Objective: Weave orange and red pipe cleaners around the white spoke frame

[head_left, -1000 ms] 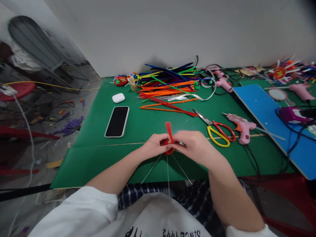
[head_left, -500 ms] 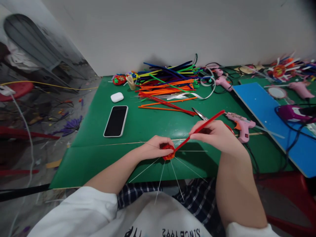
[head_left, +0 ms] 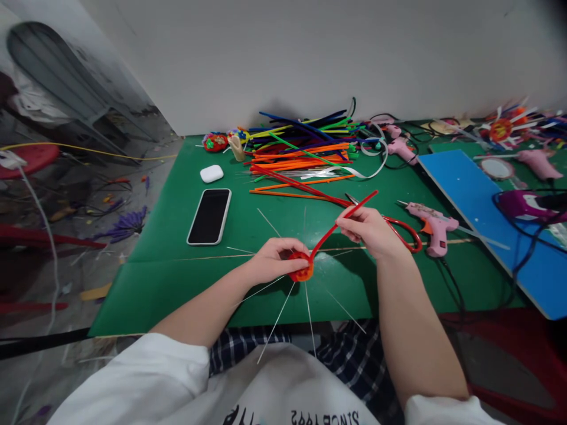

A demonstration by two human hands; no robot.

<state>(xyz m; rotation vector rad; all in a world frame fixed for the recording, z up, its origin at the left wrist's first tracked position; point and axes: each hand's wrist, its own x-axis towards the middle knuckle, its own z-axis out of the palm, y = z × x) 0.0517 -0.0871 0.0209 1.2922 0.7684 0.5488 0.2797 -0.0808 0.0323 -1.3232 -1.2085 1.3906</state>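
Near the table's front edge, my left hand (head_left: 283, 257) pinches a small round orange-and-red woven disc (head_left: 303, 273). Thin pale wires (head_left: 277, 321) stick out from the disc on all sides like spokes. A red pipe cleaner (head_left: 328, 235) runs from the disc's upper right edge up to my right hand (head_left: 361, 229), whose thumb and fingers are closed on it. Its free end points up past the fingers. Red-handled scissors (head_left: 414, 241) lie just beyond my right hand, partly covered by it.
Coloured pipe cleaners (head_left: 305, 147) lie heaped at the back. A phone (head_left: 209, 216) and a white earbud case (head_left: 211, 173) lie to the left. On the right are a pink glue gun (head_left: 434, 225) with its cable and a blue board (head_left: 482, 206).
My right hand has shifted slightly left and up, and the pipe cleaner now bends at the disc. The disc and its wires have turned in my left hand. More of the scissors shows.
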